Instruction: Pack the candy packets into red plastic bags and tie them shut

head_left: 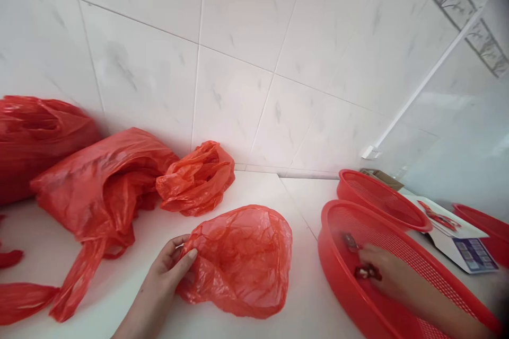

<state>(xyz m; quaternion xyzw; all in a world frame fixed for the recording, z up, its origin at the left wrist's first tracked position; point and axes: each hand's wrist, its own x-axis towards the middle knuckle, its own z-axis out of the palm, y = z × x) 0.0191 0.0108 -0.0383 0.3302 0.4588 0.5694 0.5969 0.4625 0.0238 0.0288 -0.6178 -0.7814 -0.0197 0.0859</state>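
Observation:
My left hand (170,270) pinches the left rim of a thin red plastic bag (246,259) between thumb and fingers. The bag lies on the white counter with its mouth spread wide, and nothing shows inside it. To the right, my right hand (379,267) reaches into a large red mesh basket (330,254). Small dark, shiny packets (368,272) show at its closed fingers, one of them past the fingertips. Motion blurs the fingers and the packets, so their exact kind cannot be made out.
Bulky red plastic bags (107,180) lie at the left, and a crumpled red bag (199,177) rests near the tiled wall. Behind the basket stand another red basket (382,198), a white scale (461,243) with a red item on its plate, and a brown box (384,177).

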